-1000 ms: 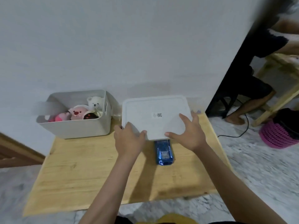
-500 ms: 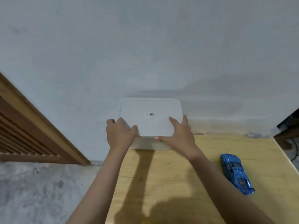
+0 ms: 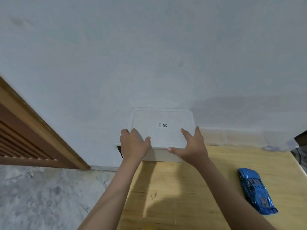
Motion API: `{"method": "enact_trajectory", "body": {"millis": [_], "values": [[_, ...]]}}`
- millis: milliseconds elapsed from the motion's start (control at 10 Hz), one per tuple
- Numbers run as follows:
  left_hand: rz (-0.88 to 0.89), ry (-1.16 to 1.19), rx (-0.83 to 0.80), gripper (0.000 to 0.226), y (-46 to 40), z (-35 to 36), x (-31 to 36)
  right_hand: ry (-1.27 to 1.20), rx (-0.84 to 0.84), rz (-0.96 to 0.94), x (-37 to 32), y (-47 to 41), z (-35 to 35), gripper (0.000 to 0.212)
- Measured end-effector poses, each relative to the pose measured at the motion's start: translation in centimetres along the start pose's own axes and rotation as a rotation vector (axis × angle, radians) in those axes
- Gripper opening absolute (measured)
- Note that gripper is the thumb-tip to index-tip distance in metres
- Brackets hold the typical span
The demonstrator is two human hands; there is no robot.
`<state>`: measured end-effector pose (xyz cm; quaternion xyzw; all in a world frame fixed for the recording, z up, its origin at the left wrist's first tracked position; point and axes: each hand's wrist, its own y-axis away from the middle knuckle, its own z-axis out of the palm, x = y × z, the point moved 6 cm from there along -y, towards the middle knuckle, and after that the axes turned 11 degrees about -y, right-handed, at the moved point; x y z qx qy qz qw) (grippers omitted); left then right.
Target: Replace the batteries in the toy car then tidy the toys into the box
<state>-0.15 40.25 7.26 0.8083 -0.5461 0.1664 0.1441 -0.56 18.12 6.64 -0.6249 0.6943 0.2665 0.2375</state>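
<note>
Pressing a white lid (image 3: 162, 128) down onto the box (image 3: 163, 155) at the table's far-left corner, against the wall — this appears to be a closing step in the tidying. The left hand (image 3: 133, 144) grasps the lid's near-left corner, thumb on top and fingers wrapped over the edge. The right hand (image 3: 191, 145) lies spread flat on the lid's near-right area, thumb along the front edge, gripping nothing.

The toy car (image 3: 255, 190), blue, lies on the wooden table (image 3: 207, 188) well to the right of the box, apart from both hands. It remains outside the box — so the tidying is judged incomplete. Whether its batteries have been changed cannot be told. The next move likely calls for seating the lid evenly, or lifting it again to admit the car.

Count: one lid, one box, one car, two hands. No batteries or other toys visible.
</note>
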Motion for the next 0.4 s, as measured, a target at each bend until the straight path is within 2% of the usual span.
{"method": "enact_trajectory", "body": {"millis": [100, 200, 300, 400], "values": [[0.018, -0.032, -0.005, 0.045, 0.2, 0.4, 0.4, 0.009, 0.107, -0.083, 0.7, 0.1, 0.2, 0.100], [0.041, -0.078, -0.006, 0.047, 0.2, 0.9, 0.5, 0.012, 0.058, -0.050, 2.2, -0.3, 1.0, 0.101], [0.046, -0.122, -0.052, 0.051, -0.2, 0.7, 1.0, 0.018, 0.029, -0.123, 1.8, -0.3, 1.0, 0.101], [0.032, -0.030, -0.090, 0.055, -0.9, 0.5, 0.4, -0.052, 0.004, -0.114, 1.6, -0.5, 0.0, 0.093]]}}
